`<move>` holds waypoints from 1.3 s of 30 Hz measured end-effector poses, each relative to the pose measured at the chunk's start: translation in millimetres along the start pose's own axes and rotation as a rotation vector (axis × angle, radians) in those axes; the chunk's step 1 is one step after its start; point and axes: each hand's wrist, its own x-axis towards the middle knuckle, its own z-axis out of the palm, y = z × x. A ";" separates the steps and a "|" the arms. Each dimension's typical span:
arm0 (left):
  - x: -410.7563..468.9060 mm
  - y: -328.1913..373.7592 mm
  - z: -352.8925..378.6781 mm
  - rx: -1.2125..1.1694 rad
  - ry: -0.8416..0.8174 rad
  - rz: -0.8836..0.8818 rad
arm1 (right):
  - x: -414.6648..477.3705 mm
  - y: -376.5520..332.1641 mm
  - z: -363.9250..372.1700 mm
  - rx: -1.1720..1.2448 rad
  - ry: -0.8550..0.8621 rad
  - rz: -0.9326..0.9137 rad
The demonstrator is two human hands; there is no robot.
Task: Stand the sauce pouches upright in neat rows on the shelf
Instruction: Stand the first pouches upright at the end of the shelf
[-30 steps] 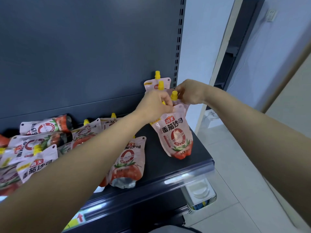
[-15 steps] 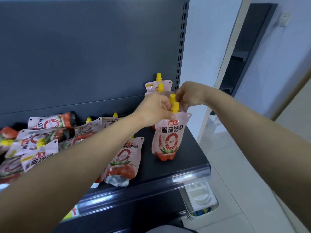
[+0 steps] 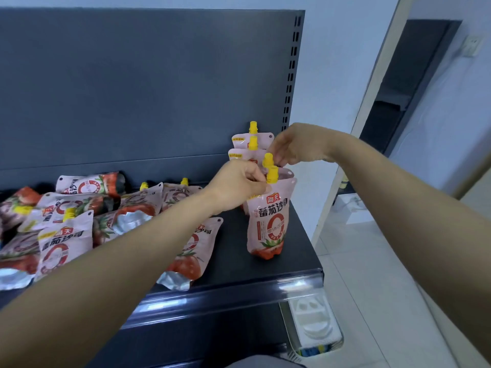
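Standing front pouch (image 3: 268, 224) sits beneath left hand (image 3: 237, 185), touching.

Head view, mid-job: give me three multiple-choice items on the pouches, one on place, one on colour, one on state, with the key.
1. Where on the shelf do the upright pouches stand?
A. right end
B. left end
C. middle

2. What colour are the pouch caps?
A. green
B. yellow
C. white

3. How is the front upright pouch held?
A. lying flat, untouched
B. lifted clear of the shelf
C. standing, left hand at its top

Key: 1 A, the standing row sits by the right edge. 2 B, the front cap is yellow, like the others. 3 C, its base rests on the shelf with the left hand pinching beside the cap; the right hand is at the pouch behind.
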 end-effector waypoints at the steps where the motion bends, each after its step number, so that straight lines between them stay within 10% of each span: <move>1: -1.2 0.1 2.5 -0.013 0.010 0.007 | 0.2 -0.3 -1.4 0.023 0.008 -0.011; 8: -6.6 -3.1 -2.4 0.032 -0.210 -0.115 | 3.4 -2.7 -4.9 0.067 0.062 -0.089; 39: -8.5 -7.6 -11.1 0.065 -0.124 -0.044 | 0.2 -15.8 2.6 0.056 0.090 -0.119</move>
